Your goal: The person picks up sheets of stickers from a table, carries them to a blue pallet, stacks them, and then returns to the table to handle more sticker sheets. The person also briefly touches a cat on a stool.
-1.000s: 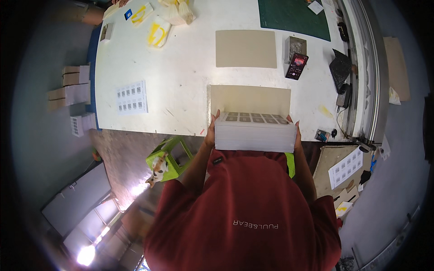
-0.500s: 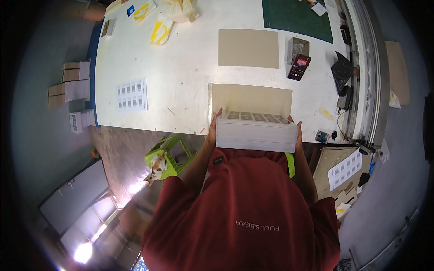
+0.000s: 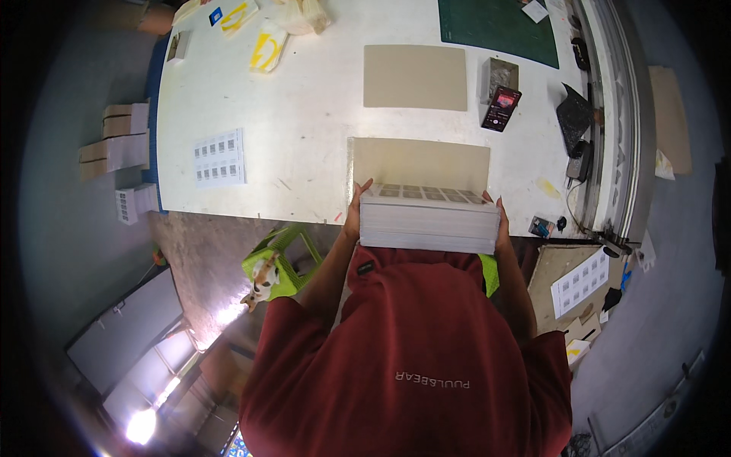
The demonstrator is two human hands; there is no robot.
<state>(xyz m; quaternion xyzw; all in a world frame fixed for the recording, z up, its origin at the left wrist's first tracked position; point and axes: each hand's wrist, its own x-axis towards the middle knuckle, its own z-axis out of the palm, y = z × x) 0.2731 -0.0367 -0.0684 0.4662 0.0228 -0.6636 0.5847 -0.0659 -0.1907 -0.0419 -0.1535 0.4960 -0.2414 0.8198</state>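
Between my two hands stands a thick stack of printed paper sheets (image 3: 428, 225), its long layered side facing me at the near edge of the table. Small dark square prints show on its top sheet. My left hand (image 3: 355, 213) is pressed along the stack's left end, thumb and fingertips reaching over the far corner. At the right end my right hand (image 3: 501, 221) grips in the same way, its palm partly hidden. Just beyond the stack lies a beige board (image 3: 422, 162) on the white table, partly covered by it.
A second beige board (image 3: 415, 76) lies farther off, beside a phone (image 3: 501, 109) leaning on a small box (image 3: 501, 75). One printed sheet (image 3: 219, 158) rests at left. A metal rail (image 3: 626, 152) borders the right side. A cat (image 3: 264, 277) sits on a green stool (image 3: 293, 259).
The view has shifted slightly. Both hands keep their hold on the stack, which stays at the table's near edge with almost no visible movement.
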